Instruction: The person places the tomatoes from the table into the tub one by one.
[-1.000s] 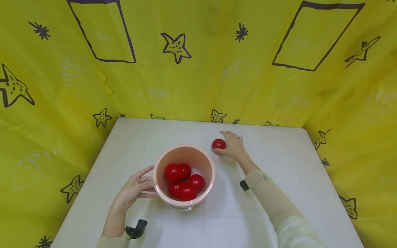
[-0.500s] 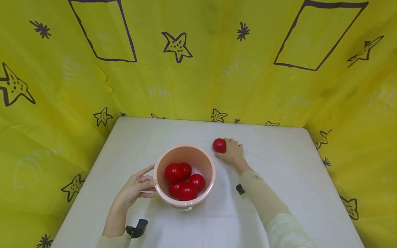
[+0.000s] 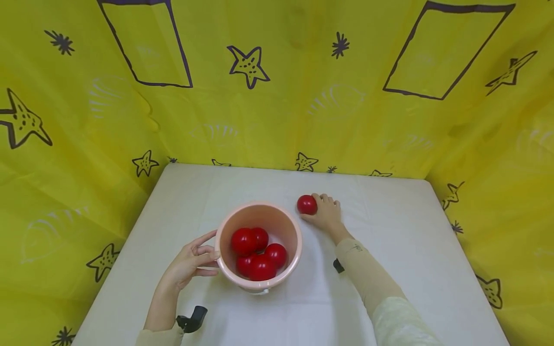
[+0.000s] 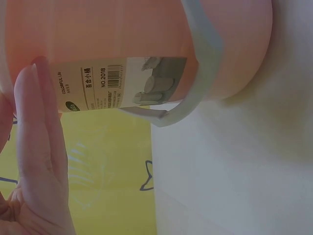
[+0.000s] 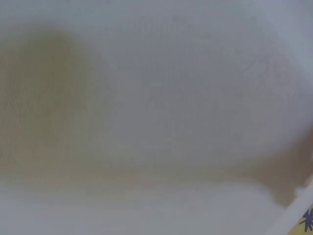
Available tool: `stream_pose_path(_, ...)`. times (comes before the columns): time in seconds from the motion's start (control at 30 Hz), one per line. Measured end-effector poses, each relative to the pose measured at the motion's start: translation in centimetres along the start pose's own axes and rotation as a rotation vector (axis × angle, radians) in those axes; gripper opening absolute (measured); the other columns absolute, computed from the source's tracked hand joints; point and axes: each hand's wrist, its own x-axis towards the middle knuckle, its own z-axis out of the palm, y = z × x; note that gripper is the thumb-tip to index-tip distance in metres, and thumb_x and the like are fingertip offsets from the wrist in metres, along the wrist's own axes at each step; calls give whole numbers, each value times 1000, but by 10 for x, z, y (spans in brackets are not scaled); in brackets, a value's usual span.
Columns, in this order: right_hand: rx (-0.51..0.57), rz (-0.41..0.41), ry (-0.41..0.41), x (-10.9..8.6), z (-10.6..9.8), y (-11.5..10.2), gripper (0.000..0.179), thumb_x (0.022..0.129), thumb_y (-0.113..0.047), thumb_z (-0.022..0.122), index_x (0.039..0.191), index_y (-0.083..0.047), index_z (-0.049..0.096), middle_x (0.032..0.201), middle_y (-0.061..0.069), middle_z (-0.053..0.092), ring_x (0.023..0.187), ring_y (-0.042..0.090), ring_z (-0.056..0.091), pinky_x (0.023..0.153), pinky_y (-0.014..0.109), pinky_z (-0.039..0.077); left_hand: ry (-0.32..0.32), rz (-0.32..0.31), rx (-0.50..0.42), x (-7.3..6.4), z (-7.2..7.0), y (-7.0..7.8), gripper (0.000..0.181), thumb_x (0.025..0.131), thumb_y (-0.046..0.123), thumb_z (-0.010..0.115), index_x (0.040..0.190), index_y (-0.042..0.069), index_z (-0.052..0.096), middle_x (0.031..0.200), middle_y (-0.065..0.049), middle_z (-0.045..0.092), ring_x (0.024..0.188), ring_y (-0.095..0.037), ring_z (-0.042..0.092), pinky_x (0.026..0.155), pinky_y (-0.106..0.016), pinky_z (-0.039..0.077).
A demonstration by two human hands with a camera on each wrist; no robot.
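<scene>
A pale pink bucket (image 3: 295, 259) stands upright on the white table, with several smooth, glossy red balls (image 3: 262, 267) inside. My left hand (image 3: 183, 264) holds its left side, the thumb over the rim and the fingers along the outer wall. In the left wrist view, the fingers (image 4: 36, 117) lie nearly straight against the bucket wall (image 4: 107, 29) beside a printed label (image 4: 112, 85). Beyond the bucket to the right, my right hand (image 3: 326, 214) grips another red ball (image 3: 307, 204), its fingers curled behind and its thumb in front. The right wrist view is blurred and the ball is hidden there.
Yellow patterned cloth (image 3: 277, 110) rises around the back and sides of the white table (image 3: 389, 230). A pale handle (image 4: 208, 54) hangs down the bucket's side. Black wrist mounts (image 3: 192, 319) sit below the forearms.
The right hand's fingers have come down and curled round the lone red ball, which stays in about the same place. Left hand and bucket hold still.
</scene>
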Motion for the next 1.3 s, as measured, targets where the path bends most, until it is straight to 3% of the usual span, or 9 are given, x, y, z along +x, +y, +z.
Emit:
stream_pose_path(0.17, -70, -77, 52, -2, -10, -1, 81, 72, -55, 67, 134, -11, 40, 129, 17, 42, 120, 35, 34, 103, 59, 22, -2, 3, 2, 1, 0, 0, 68, 87, 11, 60, 143, 2, 24, 83, 2, 65, 80, -21, 68, 69, -40, 56)
stream_pose_path(0.3, -129, -185, 139, -3, -28, -8, 74, 71, -53, 68, 128, -12, 45, 121, 15, 46, 113, 32, 41, 100, 55, 29, 1, 0, 0, 1, 0, 0, 68, 87, 11, 61, 143, 2, 24, 83, 2, 65, 79, -21, 68, 68, -40, 56)
stream_pose_path(0.43, -175, -293, 230, -7, -49, -21, 73, 68, -54, 68, 125, -13, 47, 117, 14, 48, 109, 30, 43, 96, 52, 34, 5, -6, -10, 1, 0, -1, 69, 86, 10, 61, 143, 2, 23, 82, 2, 64, 78, -20, 68, 68, -40, 56)
stream_pose_path(0.77, -206, -532, 387, -30, -95, -61, 74, 62, -54, 73, 121, -14, 52, 118, 13, 51, 113, 30, 43, 97, 56, 34, 7, -3, -14, 1, 1, -1, 69, 86, 10, 61, 143, 1, 23, 82, 3, 65, 78, -20, 68, 68, -40, 56)
stream_pose_path(1.0, -225, -699, 365, -50, -105, -87, 70, 64, -57, 69, 117, -15, 53, 115, 10, 53, 109, 26, 46, 94, 50, 38, 7, 4, -8, 0, 1, -1, 68, 86, 10, 61, 143, 1, 24, 83, 1, 65, 78, -21, 68, 68, -40, 56)
stream_pose_path(1.3, -320, -822, 266, -65, -93, -109, 68, 65, -59, 67, 119, -21, 51, 118, 8, 53, 110, 23, 46, 94, 46, 40, -1, 6, -11, 0, 1, 0, 68, 87, 10, 60, 143, 1, 23, 83, 1, 66, 78, -20, 68, 68, -40, 56)
